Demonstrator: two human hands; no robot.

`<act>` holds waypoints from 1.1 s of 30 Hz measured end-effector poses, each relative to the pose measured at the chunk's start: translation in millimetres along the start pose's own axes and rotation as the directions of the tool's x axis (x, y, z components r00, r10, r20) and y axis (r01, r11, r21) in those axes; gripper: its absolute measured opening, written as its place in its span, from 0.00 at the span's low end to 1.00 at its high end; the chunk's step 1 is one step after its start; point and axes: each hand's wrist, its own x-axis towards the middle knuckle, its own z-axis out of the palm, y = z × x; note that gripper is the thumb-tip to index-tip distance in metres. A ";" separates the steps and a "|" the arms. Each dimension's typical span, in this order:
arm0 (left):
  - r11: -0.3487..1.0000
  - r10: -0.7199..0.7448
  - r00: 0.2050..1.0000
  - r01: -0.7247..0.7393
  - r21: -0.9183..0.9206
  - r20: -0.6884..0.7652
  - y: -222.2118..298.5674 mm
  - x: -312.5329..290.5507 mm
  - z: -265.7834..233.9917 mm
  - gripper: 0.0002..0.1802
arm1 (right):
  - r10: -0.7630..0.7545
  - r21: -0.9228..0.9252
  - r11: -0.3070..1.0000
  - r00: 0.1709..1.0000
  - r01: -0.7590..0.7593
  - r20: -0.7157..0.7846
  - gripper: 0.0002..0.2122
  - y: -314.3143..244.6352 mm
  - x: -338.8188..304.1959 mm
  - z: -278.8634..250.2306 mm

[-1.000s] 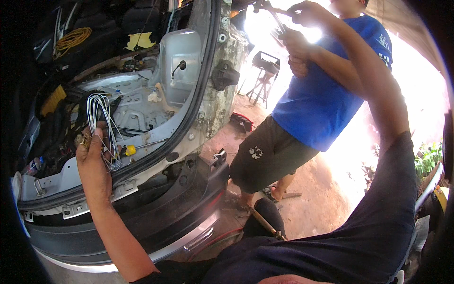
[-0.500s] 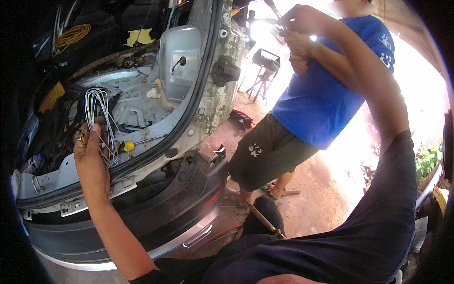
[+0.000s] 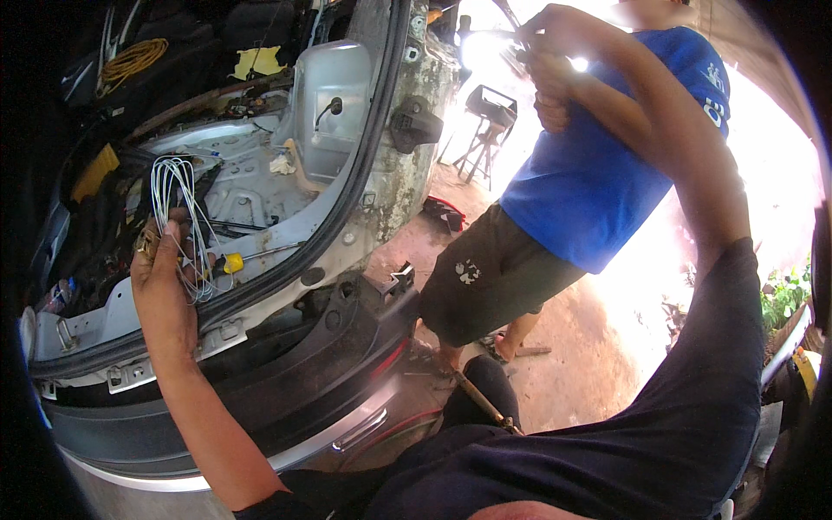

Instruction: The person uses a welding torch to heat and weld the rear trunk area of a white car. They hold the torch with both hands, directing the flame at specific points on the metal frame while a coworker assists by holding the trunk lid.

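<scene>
My left hand (image 3: 165, 260) is closed round a looped coil of white wire (image 3: 178, 186), held up over the rear opening of a car body. Just past the coil lies a screwdriver with a yellow handle (image 3: 232, 263), its shaft pointing right along the sill. My right hand (image 3: 563, 30) is raised at the upper right, fingers bent around something glare hides. Right below it, a co-worker's hand (image 3: 553, 95) is closed too. A thin dark piece reaches up beside both hands; I cannot tell which of them holds it.
The co-worker in a blue shirt (image 3: 581, 191) stands close on the right. Ahead are the bare metal car floor (image 3: 247, 186), a yellow coiled cable (image 3: 134, 62) and the dark bumper (image 3: 286, 373). A dark stool (image 3: 487, 121) stands farther back. A wooden stick (image 3: 485, 399) is near my leg.
My left hand with the wire coil has shifted very slightly left. My right hand and the co-worker's hand keep almost the same place.
</scene>
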 end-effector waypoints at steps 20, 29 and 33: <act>0.997 -0.013 1.000 0.014 -0.078 0.009 -1.2 4.3 -0.3 0.15 | 0.064 0.026 0.998 0.996 -0.062 -0.070 0.18 8.3 -12.3 -15.1; 0.992 -0.023 0.999 0.029 -0.126 0.046 -4.6 7.7 -4.5 0.15 | 0.039 0.049 0.998 0.998 -0.036 -0.055 0.16 1.5 -20.9 -21.5; 0.994 -0.028 0.999 0.030 -0.104 0.026 -0.1 3.5 -0.6 0.15 | 0.128 -0.005 0.992 0.988 -0.129 -0.081 0.18 6.6 -13.8 -11.6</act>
